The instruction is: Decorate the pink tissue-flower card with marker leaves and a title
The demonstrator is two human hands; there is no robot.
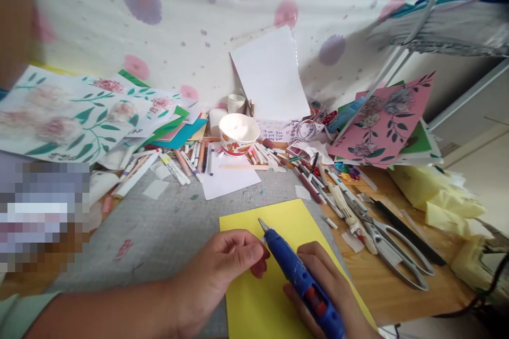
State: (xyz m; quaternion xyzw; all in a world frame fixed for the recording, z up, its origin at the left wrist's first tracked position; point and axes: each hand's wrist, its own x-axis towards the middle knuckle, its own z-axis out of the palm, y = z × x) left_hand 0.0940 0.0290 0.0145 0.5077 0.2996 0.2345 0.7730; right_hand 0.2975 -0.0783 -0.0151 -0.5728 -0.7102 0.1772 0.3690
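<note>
My right hand (334,280) is wrapped round a blue hot glue gun (290,259), its metal nozzle pointing up and to the left. A small red part shows on the gun's body. Close beside the nozzle, my left hand (230,259) is closed, thumb pressed towards the curled fingers; whatever may be between them is too small or hidden to name. Under both hands lies a sheet of yellow paper (254,312), with nothing drawn on the part I see. The paper rests on a grey cutting mat (159,233).
Large scissors (393,249) lie at the right among several markers (314,188). A paper bowl (238,135) stands at the back centre. Floral pictures lean at the left (87,116) and, on pink paper, at the right (385,127). A white sheet (270,74) stands against the curtain.
</note>
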